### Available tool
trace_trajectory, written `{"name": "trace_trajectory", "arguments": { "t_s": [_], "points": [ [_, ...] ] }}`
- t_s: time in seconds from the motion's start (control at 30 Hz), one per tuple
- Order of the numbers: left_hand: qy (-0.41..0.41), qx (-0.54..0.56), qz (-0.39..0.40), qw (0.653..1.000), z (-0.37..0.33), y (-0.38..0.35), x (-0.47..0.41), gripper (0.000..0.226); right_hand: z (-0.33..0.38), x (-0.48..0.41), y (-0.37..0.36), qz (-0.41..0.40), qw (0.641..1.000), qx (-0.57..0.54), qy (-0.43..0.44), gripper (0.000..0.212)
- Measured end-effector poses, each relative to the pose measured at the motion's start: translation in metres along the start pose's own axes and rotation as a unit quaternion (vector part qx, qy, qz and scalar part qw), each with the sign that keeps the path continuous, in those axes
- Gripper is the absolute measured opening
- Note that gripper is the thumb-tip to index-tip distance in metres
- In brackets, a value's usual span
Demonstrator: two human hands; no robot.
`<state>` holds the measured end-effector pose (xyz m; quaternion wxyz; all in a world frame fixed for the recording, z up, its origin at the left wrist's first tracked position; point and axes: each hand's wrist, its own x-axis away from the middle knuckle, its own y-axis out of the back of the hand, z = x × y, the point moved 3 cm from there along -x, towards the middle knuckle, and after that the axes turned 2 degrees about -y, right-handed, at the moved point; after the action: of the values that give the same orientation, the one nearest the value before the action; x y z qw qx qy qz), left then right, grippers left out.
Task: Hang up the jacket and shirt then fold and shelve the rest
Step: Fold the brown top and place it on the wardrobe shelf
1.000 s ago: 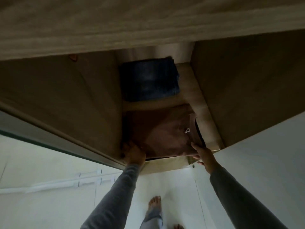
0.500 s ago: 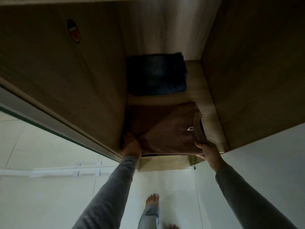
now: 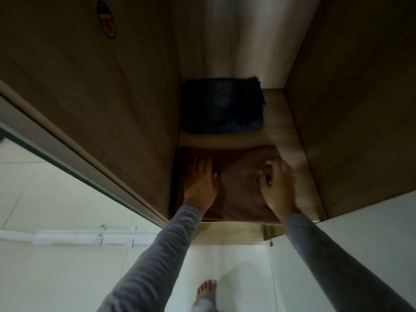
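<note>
A folded brown garment (image 3: 238, 183) lies at the front of a wooden wardrobe shelf (image 3: 290, 136). Behind it, at the back of the same shelf, sits a folded dark blue denim piece (image 3: 222, 106). My left hand (image 3: 200, 183) lies flat on the brown garment's left side, fingers straight. My right hand (image 3: 276, 188) rests on its right side with the fingers curled into the cloth near the collar. Both arms wear grey sleeves.
Wooden side panels (image 3: 90, 97) close the shelf in on the left and right, and the left one carries a round sticker (image 3: 107, 20). Below are a pale tiled floor (image 3: 56, 199), white drawer handles (image 3: 117, 235) and my bare foot (image 3: 206, 289).
Both hands have moved from the brown garment's front edge onto its top. The garment lies further in on the shelf. The camera has tilted up into the compartment.
</note>
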<state>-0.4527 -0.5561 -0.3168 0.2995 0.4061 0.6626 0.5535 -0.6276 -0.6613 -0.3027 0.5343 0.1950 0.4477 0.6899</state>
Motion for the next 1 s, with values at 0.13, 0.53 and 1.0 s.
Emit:
{"name": "trace_trajectory", "arguments": {
  "t_s": [0.13,0.53,1.0],
  "points": [
    [-0.130,-0.011,0.026,0.991,0.002,-0.034,-0.021,0.082,0.023,-0.006,-0.060,0.143,0.979,0.045,0.137,0.055],
    [0.046,0.067,-0.059,0.995,0.060,-0.052,-0.013,0.097,-0.014,-0.010,-0.073,0.128,0.968,0.187,0.109,0.078],
    [0.086,0.067,0.104,0.989,0.034,-0.012,0.093,0.095,-0.029,0.077,0.015,0.273,0.954,0.122,0.014,0.057]
  ]
}}
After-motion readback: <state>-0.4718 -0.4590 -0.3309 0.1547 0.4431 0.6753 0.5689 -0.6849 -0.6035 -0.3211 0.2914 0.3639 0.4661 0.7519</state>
